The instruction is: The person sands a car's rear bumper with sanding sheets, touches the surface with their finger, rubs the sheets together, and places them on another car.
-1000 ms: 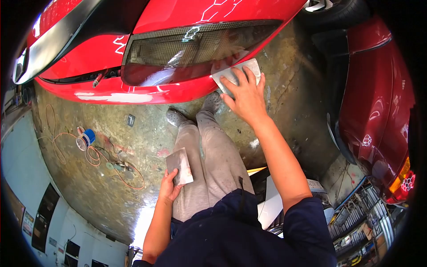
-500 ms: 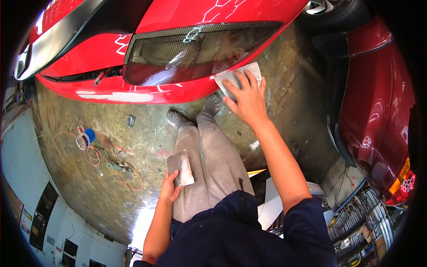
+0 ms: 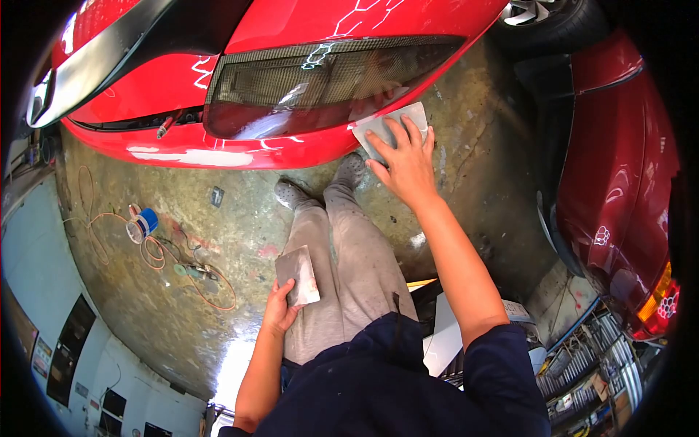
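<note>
My right hand (image 3: pixel 406 164) is stretched out to the red car's front corner. Its spread fingers press on a flat, pale grey putty spreader (image 3: pixel 380 125), whose edge meets the red bumper (image 3: pixel 320 154) below the headlight (image 3: pixel 320 87). The thumb is hidden in part, so how it grips the underside does not show. Over my thigh, my left hand (image 3: pixel 278 309) is closed on the lower left edge of a rectangular grey putty plate (image 3: pixel 298 275). Whitish smears mark that plate's right side. A white filler patch (image 3: pixel 193 156) lies along the bumper further left.
A dark red car (image 3: pixel 619 175) stands to the right, beside a wheel (image 3: pixel 561 29). On the stained concrete floor (image 3: pixel 240 233) lie a blue can (image 3: pixel 143 224), an orange hose (image 3: pixel 218 306) and a power tool (image 3: pixel 198 272). Cluttered metal parts (image 3: pixel 597 364) fill the lower right.
Both hands keep nearly the same place and hold. The view has shifted very slightly, and my right hand's fingers have barely moved on the spreader.
</note>
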A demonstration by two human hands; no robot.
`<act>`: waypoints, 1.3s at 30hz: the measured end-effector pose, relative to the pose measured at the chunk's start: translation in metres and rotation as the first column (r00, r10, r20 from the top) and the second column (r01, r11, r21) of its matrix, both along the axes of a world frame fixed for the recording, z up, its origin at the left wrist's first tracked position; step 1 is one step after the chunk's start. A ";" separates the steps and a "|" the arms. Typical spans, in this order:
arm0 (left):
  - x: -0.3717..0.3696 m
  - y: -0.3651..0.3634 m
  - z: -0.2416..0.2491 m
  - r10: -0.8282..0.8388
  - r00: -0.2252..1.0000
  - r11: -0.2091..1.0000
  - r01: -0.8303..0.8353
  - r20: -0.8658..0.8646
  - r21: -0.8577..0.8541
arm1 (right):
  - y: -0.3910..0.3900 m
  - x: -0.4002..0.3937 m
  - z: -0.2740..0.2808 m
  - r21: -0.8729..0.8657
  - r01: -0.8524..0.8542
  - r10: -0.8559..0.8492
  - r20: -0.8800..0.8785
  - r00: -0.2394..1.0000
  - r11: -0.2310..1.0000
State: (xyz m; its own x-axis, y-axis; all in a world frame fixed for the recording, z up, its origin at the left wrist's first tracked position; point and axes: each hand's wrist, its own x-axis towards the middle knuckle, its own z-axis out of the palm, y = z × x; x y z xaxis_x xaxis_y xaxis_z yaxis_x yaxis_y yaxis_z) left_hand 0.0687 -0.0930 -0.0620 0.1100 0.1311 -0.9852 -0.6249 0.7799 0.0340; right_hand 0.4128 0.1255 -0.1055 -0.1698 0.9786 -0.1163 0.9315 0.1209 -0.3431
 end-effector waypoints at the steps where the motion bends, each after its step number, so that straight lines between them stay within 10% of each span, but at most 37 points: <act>1: 0.000 0.000 0.000 0.005 1.000 1.000 -0.005 0.002 0.001 | -0.001 0.001 -0.001 0.001 -0.001 0.001 0.001 1.000 1.000; 39: -0.001 -0.005 -0.001 -0.017 1.000 1.000 0.017 -0.018 -0.020 | 0.006 -0.021 0.009 0.038 0.048 -0.050 0.053 0.997 0.998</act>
